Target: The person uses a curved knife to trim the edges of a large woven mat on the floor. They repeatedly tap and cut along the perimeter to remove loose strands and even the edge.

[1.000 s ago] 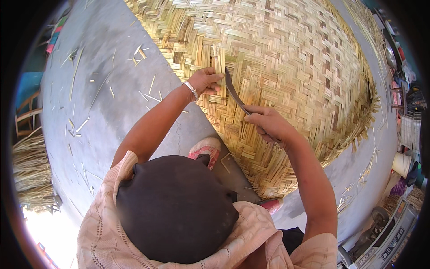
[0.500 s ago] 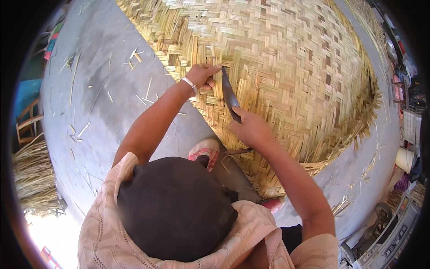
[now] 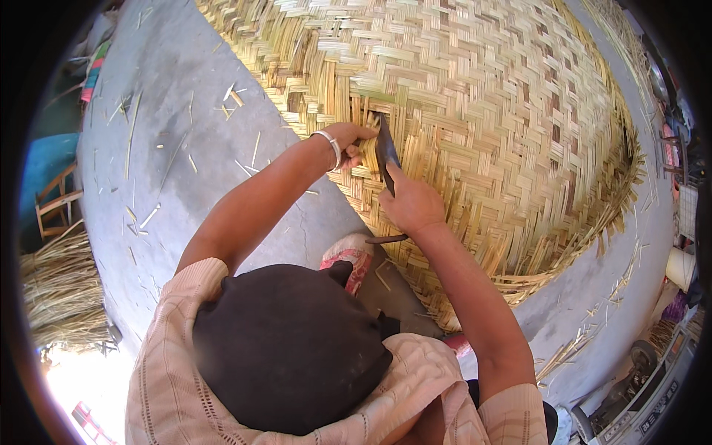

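Note:
A large woven mat [image 3: 475,96] of pale, flat plant strips spreads before me. My right hand [image 3: 415,202] is wrapped round a dark curved knife [image 3: 386,152], whose blade points away from me and meets the mat's weave near its left edge. A thin dark tail of a tool [image 3: 387,239] shows behind that wrist; whether it belongs to the knife I cannot tell. Just left of the blade, my left hand [image 3: 347,144], with a white bangle at the wrist, pinches strips [image 3: 368,157] at the mat's edge. Its fingertips lie close to the metal.
Grey concrete floor [image 3: 170,178] with scattered cut strips lies to the left. A bundle of dry stalks [image 3: 63,285] and a wooden frame [image 3: 58,199] stand at the far left. Clutter, including a pale cylinder [image 3: 678,268], lines the right. My shoe [image 3: 347,259] is beside the mat.
Both hands have come slightly nearer to me along the mat's edge. The knife's tip now meets the weave, its blade more upright in view. The whole view has shifted a little.

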`<state>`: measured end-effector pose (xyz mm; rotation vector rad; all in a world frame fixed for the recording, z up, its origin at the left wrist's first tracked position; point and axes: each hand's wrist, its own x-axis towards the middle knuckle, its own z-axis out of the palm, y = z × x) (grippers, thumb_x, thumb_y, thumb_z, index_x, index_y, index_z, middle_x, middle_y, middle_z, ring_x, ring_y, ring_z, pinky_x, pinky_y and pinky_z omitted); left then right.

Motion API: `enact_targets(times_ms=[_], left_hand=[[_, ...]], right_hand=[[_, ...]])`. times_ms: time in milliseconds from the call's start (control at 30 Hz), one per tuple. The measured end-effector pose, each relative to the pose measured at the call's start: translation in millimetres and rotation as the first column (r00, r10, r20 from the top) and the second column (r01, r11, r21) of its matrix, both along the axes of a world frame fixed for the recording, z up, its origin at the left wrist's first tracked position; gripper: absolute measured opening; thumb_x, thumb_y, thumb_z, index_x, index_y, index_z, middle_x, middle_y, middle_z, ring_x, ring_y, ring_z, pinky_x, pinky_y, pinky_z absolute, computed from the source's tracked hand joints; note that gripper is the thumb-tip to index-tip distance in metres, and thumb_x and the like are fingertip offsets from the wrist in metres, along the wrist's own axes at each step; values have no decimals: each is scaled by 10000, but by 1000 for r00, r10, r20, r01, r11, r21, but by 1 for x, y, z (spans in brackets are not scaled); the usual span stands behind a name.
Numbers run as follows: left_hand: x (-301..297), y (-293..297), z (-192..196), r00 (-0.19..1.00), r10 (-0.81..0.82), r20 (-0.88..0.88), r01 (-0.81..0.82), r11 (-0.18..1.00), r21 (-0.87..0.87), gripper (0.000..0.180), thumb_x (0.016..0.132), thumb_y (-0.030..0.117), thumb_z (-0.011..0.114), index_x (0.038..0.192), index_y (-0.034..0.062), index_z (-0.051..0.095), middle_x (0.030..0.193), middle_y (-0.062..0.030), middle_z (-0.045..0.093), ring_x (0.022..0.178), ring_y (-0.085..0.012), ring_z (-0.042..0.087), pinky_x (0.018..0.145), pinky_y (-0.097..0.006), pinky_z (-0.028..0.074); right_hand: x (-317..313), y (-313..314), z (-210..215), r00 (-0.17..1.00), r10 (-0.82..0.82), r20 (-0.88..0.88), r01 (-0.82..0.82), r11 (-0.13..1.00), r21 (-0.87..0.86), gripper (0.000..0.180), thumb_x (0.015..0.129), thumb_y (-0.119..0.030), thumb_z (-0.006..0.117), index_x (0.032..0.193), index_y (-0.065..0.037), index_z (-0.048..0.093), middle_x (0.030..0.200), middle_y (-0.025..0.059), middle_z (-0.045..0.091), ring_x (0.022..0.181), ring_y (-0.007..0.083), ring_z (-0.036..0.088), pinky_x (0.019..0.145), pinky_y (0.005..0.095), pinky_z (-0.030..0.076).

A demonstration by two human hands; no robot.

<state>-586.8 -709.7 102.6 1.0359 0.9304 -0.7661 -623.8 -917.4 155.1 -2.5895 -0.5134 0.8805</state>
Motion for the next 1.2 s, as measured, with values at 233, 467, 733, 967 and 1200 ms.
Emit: enact_targets(times_ms=[233,467,733,967,1200], left_hand=[[14,-17,-1,994,68,85,-89,957,276,305,850,304,747,728,103,552,543,34,384,423,-92,384,407,-277,459],[-7,-8,27,833,-546,86,302,581,756,436,776,431,787,732,15,665,658,-80,637,533,-169,605,486,-341,499],[-12,-15,9,727,-686,8,241,266,933,489,756,551,740,849,85,626,797,-115,680,775,-291,660,701,-414,501],[-11,-21,-4,693,-717,-77,262,151,953,507,815,577,663,922,88,578,856,-124,690,839,-317,665,714,-450,500],[-7,-22,-4,795,-443,415,-28,656,754,478,910,329,644,1265,23,554,1007,-155,692,717,-228,692,631,-337,553]], right_hand=[[2,2,8,999,38,-23,-39,998,-51,543,856,-311,515,1377,-158,490,958,205,694,893,369,676,800,495,526],[2,4,17,998,65,-28,-67,993,-94,540,862,-296,513,1380,-150,479,962,197,697,899,363,678,796,493,525],[-9,4,48,981,176,-84,-192,950,-245,472,898,-273,462,1343,-119,481,937,198,694,890,360,678,774,501,523],[-20,-95,126,910,306,-279,-344,934,-96,484,890,-230,531,1352,-88,501,886,166,697,784,362,669,731,475,517],[-7,-135,149,733,-91,-674,426,834,351,523,905,-108,533,1422,-74,461,591,-33,423,475,76,377,448,239,310]])
